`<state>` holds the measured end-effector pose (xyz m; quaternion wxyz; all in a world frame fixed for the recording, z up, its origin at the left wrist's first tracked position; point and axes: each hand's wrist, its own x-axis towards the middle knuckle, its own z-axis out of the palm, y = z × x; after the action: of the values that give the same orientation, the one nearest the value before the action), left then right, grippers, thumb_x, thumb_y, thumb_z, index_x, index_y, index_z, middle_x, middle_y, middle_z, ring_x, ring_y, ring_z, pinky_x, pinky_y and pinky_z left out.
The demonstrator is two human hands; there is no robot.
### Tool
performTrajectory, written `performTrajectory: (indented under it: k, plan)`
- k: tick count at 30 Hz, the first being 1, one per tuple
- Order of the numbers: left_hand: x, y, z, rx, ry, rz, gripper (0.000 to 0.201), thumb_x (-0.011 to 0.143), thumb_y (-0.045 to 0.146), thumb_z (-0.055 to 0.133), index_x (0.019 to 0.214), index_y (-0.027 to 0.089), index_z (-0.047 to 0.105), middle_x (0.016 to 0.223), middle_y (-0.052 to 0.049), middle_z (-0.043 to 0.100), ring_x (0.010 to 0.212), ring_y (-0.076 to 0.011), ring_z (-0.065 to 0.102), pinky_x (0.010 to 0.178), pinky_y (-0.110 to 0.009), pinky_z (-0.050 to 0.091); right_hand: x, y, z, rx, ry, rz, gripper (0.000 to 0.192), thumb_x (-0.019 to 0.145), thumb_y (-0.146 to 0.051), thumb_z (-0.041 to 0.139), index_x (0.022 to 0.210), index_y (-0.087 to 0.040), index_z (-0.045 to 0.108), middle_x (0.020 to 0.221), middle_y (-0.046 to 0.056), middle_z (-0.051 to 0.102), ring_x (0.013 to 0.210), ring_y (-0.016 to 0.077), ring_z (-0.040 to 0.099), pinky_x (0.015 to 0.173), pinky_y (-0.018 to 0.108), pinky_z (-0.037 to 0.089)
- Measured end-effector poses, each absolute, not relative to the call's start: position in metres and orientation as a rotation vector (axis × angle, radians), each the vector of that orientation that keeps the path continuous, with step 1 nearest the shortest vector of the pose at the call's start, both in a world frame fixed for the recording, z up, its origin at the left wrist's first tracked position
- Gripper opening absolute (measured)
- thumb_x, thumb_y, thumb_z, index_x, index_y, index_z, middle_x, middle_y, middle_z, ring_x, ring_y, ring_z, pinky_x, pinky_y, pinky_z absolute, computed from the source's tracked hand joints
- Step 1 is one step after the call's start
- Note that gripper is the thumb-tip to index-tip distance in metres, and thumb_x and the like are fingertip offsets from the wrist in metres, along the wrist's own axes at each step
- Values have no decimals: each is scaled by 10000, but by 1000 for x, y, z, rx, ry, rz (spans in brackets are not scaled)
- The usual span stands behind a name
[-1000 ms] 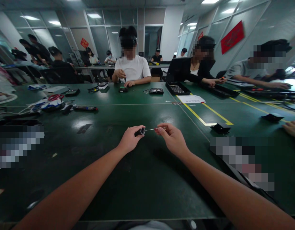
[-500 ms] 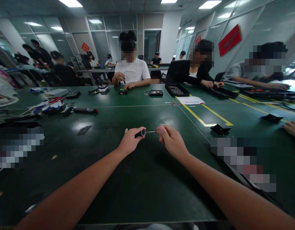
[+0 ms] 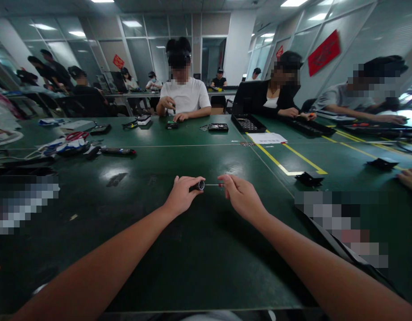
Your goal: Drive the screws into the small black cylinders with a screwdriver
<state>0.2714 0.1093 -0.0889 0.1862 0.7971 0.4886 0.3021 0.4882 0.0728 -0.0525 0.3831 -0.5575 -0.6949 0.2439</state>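
In the head view, both bare arms reach out over the green table (image 3: 179, 267). The left hand (image 3: 182, 195) has its fingers closed around a short black handle (image 3: 196, 186) with a shiny ring at its end, held just above the table near its middle. The right hand (image 3: 242, 195) pinches a thin metal bit (image 3: 212, 184) between thumb and fingertips; the bit runs level from the right fingers to the ringed end of the handle, and whether it sits inside the ring is too small to tell. The two hands are near each other, with only the bit between them.

Farther off on the left lie a dark pen-like tool (image 3: 118, 151) and a heap of cables with red scissors (image 3: 76, 135). To the right, a yellow line (image 3: 279, 165) crosses the table, with a small black part (image 3: 309, 179) beside it and a white sheet (image 3: 268, 137) beyond. Across the table sit a person in a white shirt (image 3: 185, 96) and others, all with their hands at small items. Another person's hand (image 3: 409, 178) rests at the right edge.
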Motion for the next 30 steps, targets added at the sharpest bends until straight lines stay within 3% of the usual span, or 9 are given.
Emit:
performTrajectory:
  k: [4, 10, 17, 24, 30]
  plan:
    - [272, 109, -89, 2246, 1386, 847, 358, 906, 209, 683, 1237, 343, 657, 1252, -9, 686, 1231, -262, 553, 1173, -640, 193, 489, 77, -54, -1462, -1778, 589, 420, 1003, -410, 370, 1142, -200, 705, 801, 48, 681, 678, 197, 607, 652, 339, 427]
    - [272, 110, -89, 2241, 1391, 860, 360, 891, 197, 703, 1217, 346, 665, 1244, -3, 692, 1225, -260, 562, 1166, -635, 208, 490, 73, -53, -1353, -1821, 683, 405, 956, -325, 471, 1337, -217, 561, 844, 26, 663, 701, 187, 603, 639, 317, 429]
    - [271, 109, -89, 2238, 1396, 853, 355, 904, 201, 681, 1232, 336, 661, 1264, -14, 684, 1240, -259, 552, 1176, -630, 190, 492, 78, -55, -1453, -1762, 632, 442, 1019, -433, 331, 1152, -206, 686, 887, 63, 702, 772, 210, 632, 695, 344, 435]
    - [271, 109, -87, 2238, 1382, 858, 325, 913, 211, 654, 1217, 323, 670, 1254, -20, 689, 1222, -264, 560, 1151, -606, 254, 491, 77, -54, -1402, -1808, 689, 400, 946, -320, 469, 1318, -206, 563, 794, 14, 657, 665, 185, 577, 643, 326, 426]
    - [271, 108, -86, 2246, 1405, 854, 336, 916, 214, 647, 1233, 323, 663, 1250, -19, 689, 1208, -265, 571, 1132, -567, 305, 493, 80, -59, -1430, -1744, 726, 344, 990, -401, 388, 1156, -236, 640, 804, 22, 655, 669, 185, 589, 618, 319, 429]
